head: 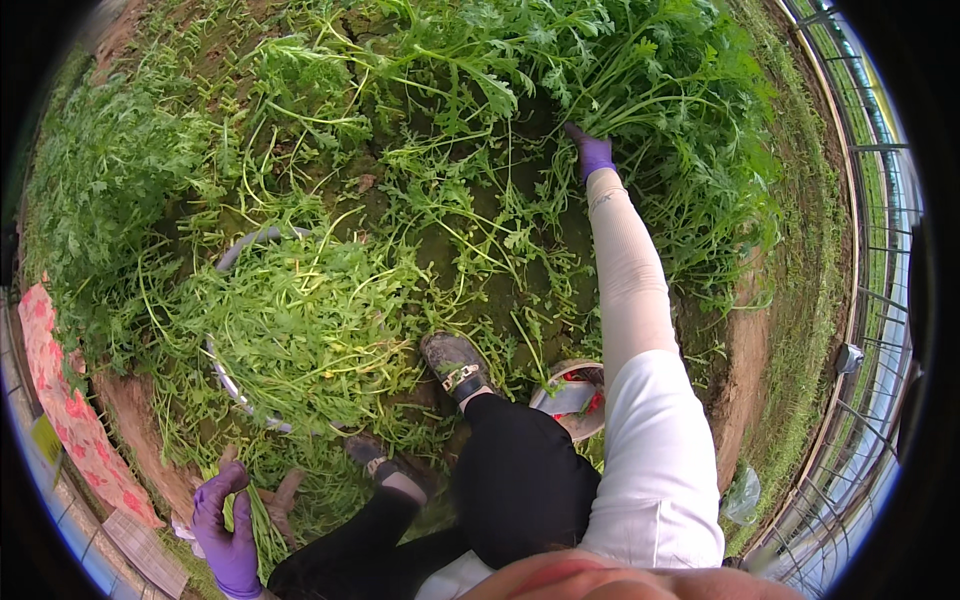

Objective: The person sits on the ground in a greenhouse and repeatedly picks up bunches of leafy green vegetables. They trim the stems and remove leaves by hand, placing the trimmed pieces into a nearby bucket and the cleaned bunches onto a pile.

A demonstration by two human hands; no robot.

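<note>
My left hand [225, 517], in a purple glove, is at the lower left with its fingers curled round a small bunch of cut green stems [264, 529]. My right hand [592, 156], also gloved in purple, reaches far forward to the base of tall, lobed-leaf greens [660, 82] that resemble crown daisy. Stems fan out around its fingertips, which are partly hidden, so its grip is unclear. Between the hands, a round grey-rimmed tub [251, 244] is heaped with loose cut greens [315, 322].
My shoes [454, 364] stand on soil strewn with stems. A small round container [574, 397] with red and grey contents sits by my right knee. More standing greens [120, 157] and a red-patterned cloth [75, 420] are at left. A metal frame wall [885, 300] borders the right.
</note>
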